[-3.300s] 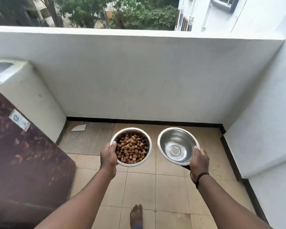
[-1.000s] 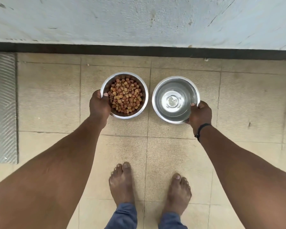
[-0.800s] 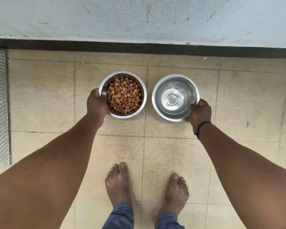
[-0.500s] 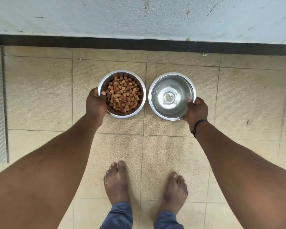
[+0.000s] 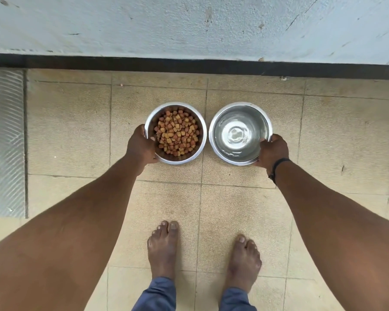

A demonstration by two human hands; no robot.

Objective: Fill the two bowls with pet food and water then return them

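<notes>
Above the tiled floor (image 5: pixel 76 131), my left hand (image 5: pixel 142 147) grips the kibble (image 5: pixel 176 133) bowl (image 5: pixel 200 140); my right hand (image 5: pixel 273 150) grips the water bowl (image 5: pixel 213 140). Floor contact indeterminate.

Two shiny metal bowls on matt tile floor.
Food bowl (image 5: pixel 149 122) polished steel, holds dry matt brown kibble (image 5: pixel 176 133); water bowl (image 5: pixel 216 122) just right of it, mirror-glossy steel, clear water inside. Floor tiles (image 5: pixel 72 131) beige, grainy, matt. Wall (image 5: pixel 189 23) beyond food bowl rough painted plaster, chipped. Mat (image 5: pixel 5 142) far left ribbed, grey. Trouser cuffs (image 5: pixel 157 295) blue cloth.
</notes>
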